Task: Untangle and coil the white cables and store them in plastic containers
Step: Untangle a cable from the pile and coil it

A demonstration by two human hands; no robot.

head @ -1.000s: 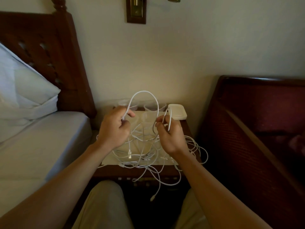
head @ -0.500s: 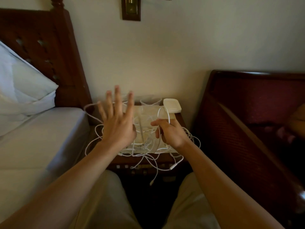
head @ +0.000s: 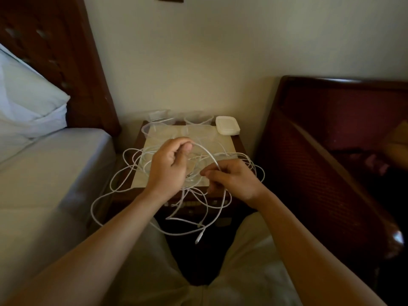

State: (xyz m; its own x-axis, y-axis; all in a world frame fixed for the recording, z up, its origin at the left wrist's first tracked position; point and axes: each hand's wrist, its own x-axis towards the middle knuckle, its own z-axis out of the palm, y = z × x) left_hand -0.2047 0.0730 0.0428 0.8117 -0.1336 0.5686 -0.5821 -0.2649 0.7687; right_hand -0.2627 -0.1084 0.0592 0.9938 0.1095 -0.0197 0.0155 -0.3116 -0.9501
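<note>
A tangle of white cables (head: 123, 180) sprawls over the small bedside table (head: 239, 146) and hangs off its front and left edges. My left hand (head: 170, 166) grips one cable, which arcs over to my right hand (head: 234, 180); the right hand pinches the same cable near its fingertips. A loose plug end (head: 198, 238) dangles below the table front, above my lap. Clear plastic containers (head: 154, 127) stand at the back of the table, partly hard to make out.
A stack of white lids (head: 227, 128) sits at the table's back right corner. A bed with a pillow (head: 28, 102) borders the left side, and a dark red wooden chair (head: 331, 151) stands close on the right. A pale mat (head: 220, 146) covers the tabletop.
My left hand, spread open half a second ago, has curled around a cable. The cable loops have spilled further over the table's left and front edges. The view has tilted down.
</note>
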